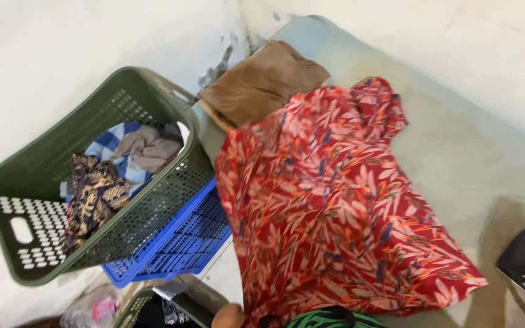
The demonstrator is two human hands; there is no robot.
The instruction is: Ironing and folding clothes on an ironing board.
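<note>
Red floral cloth (pixel 329 206) spread on bench (pixel 481 152): light, limp, likely slippery; gather at near hem. Hands' grip: cannot tell, mostly out of view.

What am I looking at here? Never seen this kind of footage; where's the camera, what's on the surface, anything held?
There is no machine: a person wears one camera on the head, looking down at the work area. A red leaf-patterned garment lies spread over a pale surface. Behind it sits a folded brown cloth. To the left, a green laundry basket is tilted, holding a dark patterned cloth, a blue checked cloth and a greyish one. It rests on a blue crate. The hands are barely in view: only a bit of skin at the bottom edge, touching the red garment's lower edge. Which hand it is, and whether it grips, cannot be told.
</note>
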